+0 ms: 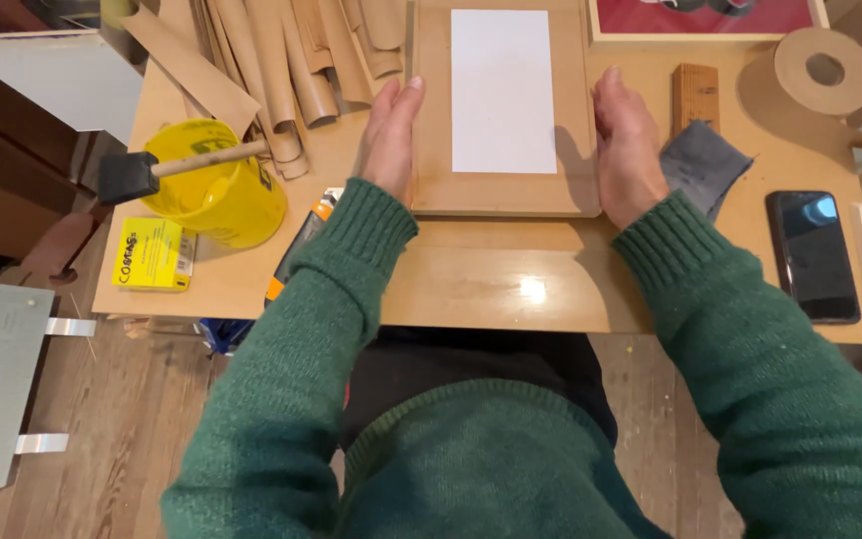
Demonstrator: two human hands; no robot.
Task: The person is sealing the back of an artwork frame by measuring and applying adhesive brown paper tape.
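A flat brown board [431,130] lies on the wooden table [491,284] with a white rectangular sheet [503,90] resting on its middle. My left hand [391,135] presses flat against the board's left edge, fingers straight and together. My right hand [626,140] presses the same way against the board's right edge. Both arms wear green knitted sleeves. Neither hand curls around anything.
Left: a yellow cup [216,185] with a foam brush [167,168] across it, a yellow box [152,255], an orange-handled tool [301,240], rolled brown paper strips [281,60]. Right: grey cloth [702,165], wooden block [695,95], brown tape roll [822,70], black phone [812,255].
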